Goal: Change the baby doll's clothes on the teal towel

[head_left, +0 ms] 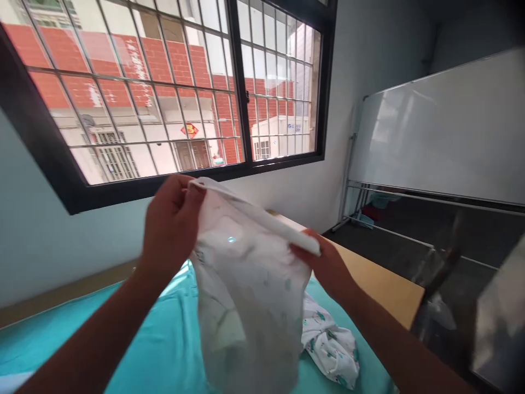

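I hold a small white garment (pixel 250 284) with faint teal prints up in front of me, above a table covered by a teal cloth (pixel 156 339). My left hand (pixel 170 227) pinches the garment's upper left edge, fingers closed on the band. My right hand (pixel 324 262) grips the band's right end, fingers closed under the fabric. The garment hangs down between both hands and hides the table's middle.
Another white printed garment (pixel 332 345) lies crumpled on the teal cloth at the right. The bare wooden table edge (pixel 381 284) ends at the right. A barred window (pixel 172 87) fills the wall ahead. A whiteboard (pixel 443 131) on a stand is at the right, over dark floor.
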The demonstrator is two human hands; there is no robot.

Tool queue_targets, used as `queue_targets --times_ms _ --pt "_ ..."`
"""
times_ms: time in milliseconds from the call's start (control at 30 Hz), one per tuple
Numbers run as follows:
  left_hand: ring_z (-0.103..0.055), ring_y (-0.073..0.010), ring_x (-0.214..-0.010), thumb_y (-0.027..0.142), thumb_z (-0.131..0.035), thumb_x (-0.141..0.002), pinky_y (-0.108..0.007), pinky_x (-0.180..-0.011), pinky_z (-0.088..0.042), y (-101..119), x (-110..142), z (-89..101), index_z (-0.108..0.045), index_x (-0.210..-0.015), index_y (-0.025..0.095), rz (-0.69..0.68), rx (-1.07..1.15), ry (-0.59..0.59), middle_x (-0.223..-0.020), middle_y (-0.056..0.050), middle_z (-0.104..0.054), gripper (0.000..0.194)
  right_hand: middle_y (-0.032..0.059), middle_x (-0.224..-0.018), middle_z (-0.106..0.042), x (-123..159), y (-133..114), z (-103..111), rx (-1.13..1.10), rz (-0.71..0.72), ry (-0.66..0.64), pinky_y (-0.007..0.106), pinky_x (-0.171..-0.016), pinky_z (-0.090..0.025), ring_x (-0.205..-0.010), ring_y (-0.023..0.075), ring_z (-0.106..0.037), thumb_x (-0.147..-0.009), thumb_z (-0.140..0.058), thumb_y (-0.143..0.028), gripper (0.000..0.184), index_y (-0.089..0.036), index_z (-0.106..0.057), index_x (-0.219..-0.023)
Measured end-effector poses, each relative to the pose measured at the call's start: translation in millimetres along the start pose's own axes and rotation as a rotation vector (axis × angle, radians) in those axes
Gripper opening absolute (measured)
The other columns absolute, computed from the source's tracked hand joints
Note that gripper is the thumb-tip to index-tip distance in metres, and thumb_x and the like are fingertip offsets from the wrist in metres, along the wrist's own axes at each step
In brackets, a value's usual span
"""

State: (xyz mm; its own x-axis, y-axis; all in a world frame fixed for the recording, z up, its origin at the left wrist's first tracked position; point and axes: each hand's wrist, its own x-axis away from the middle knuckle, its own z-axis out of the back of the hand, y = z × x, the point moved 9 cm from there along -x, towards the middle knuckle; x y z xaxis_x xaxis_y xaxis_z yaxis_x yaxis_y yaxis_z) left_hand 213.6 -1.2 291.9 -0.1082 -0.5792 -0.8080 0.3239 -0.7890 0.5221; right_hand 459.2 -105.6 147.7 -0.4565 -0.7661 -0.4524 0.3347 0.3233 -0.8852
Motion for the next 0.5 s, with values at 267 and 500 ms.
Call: queue_targets --times_ms 267,500 --pt "-0.049 -0.0144 -0.057 0.038 -0.043 -0.09 -0.026 -0.054 -0.029 -39.6 -29.1 128.7 -0.057 -0.086 0.026 -0.231 -0.728 0.089 -0.065 0.003 -0.054 0.019 -0.0043 -0.071 -0.059 -64.5 -74.7 -93.8 -0.48 0.108 -0.241 0.022 -0.052 -0.041 -0.061 0.0121 -0.054 -0.075 -0.073 -0.039 0.022 -0.022 -0.062 -0.082" --pt "-0.044 -0.0119 -0.054 0.04 -0.05 -0.089 -0.027 -0.055 -0.033 -15.5 -44.4 118.6 -0.05 -0.065 0.023 -0.117 -0.504 -0.059 -0.056 0.004 -0.046 0.03 0.0065 -0.12 -0.061 -42.9 -149.3 -182.8 -0.188 0.319 -0.714 0.035 -0.079 -0.052 -0.102 0.0228 -0.061 -0.078 -0.072 -0.044 0.05 -0.026 -0.055 -0.121"
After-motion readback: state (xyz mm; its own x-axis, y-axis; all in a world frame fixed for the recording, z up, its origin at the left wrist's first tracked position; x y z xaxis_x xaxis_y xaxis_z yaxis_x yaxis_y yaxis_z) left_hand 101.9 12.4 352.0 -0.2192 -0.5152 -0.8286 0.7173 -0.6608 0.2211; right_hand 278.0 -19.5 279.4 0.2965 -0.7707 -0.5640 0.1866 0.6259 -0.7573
